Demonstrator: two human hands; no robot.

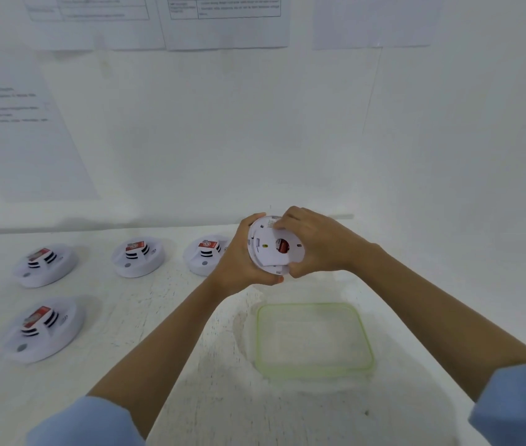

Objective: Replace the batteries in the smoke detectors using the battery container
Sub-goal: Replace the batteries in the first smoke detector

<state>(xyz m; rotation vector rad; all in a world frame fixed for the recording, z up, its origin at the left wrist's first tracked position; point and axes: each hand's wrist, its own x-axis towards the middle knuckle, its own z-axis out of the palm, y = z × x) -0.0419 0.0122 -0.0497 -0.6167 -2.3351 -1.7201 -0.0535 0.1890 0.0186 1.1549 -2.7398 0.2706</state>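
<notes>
While the left hand [239, 262] grips the smoke detector [274, 244] above the battery container [363, 333], the right hand [313, 239] pinches its backplate; light, rigid plastic, probably best held by the rim.

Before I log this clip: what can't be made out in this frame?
Head view only.
Blurred: print on wall sheets; top ones cut by the frame edge.
Too small: label on held smoke detector, rim covered by left hand and right hand.
Hidden: part of nearest table detector, behind the left hand.
Uncertain: contents of the clear container.
</notes>
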